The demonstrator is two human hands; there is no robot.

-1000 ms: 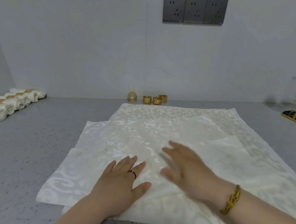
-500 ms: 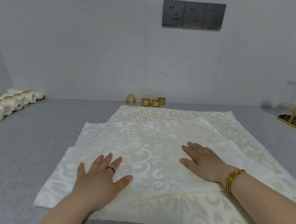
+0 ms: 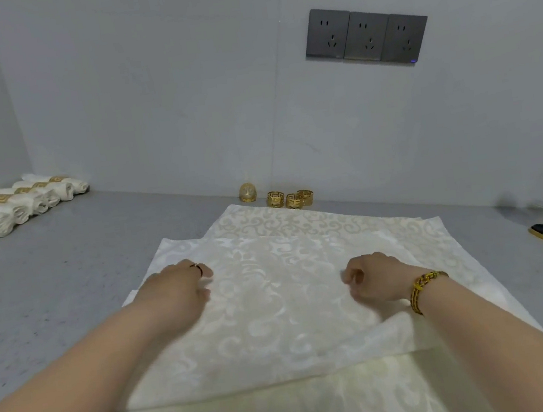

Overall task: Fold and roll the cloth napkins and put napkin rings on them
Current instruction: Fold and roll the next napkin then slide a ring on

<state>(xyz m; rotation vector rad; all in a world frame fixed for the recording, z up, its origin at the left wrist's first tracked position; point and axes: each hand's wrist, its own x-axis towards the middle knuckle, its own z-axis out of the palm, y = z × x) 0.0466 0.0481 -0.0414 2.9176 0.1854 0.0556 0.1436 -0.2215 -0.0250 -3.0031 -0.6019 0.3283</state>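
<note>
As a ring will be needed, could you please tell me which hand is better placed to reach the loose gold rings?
Right, probably: the right hand lies nearer the napkin rings by the wall; the left hand sits farther left.

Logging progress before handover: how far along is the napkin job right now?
Done: a row of rolled napkins at back left already wears gold rings. In hand: the left hand and right hand sit with curled fingers on the top napkin, which lies flat and unrolled. Left: that one, the flat napkins beneath, and three loose rings by the wall.
</note>
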